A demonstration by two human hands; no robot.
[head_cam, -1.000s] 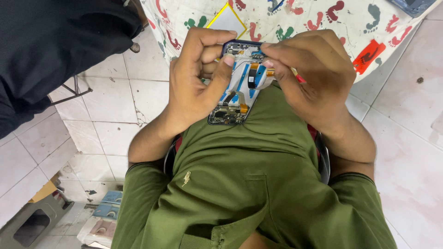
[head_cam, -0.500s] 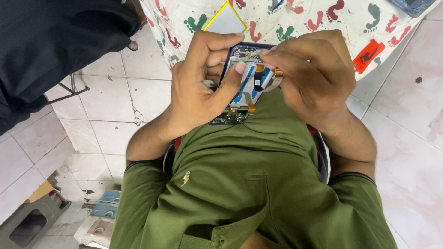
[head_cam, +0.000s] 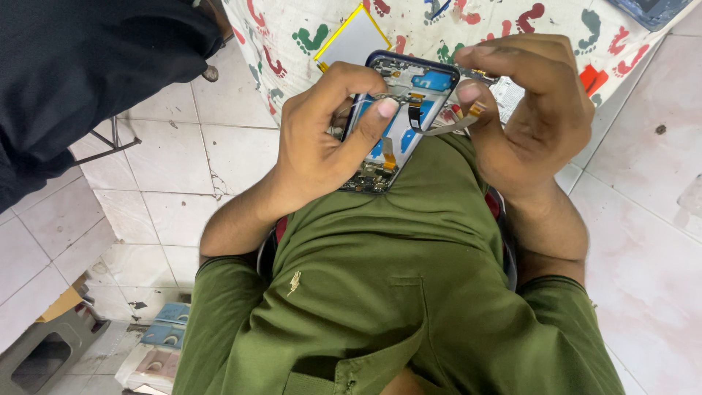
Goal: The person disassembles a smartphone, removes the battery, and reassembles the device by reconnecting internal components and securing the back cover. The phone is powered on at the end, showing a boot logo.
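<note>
An opened phone [head_cam: 409,102] with its back off, showing blue parts and flat cables, is held above my green-shirted lap. My left hand [head_cam: 322,146] grips its left edge, thumb pressed across the inside. My right hand [head_cam: 534,110] pinches a thin flex cable [head_cam: 453,126] that lifts away from the phone's right side. The phone's lower end rests against my shirt.
A cloth-covered table [head_cam: 468,22] with coloured footprint patterns stands just ahead, holding a flat yellow-edged battery [head_cam: 351,40] and a small red piece [head_cam: 594,79]. A person in black clothing [head_cam: 88,66] is at upper left. White tiled floor [head_cam: 643,241] surrounds me; boxes [head_cam: 157,347] lie lower left.
My right hand has drawn back to the right from over the phone, and the flex cable now stands lifted between its fingers. The phone's inside is more exposed.
</note>
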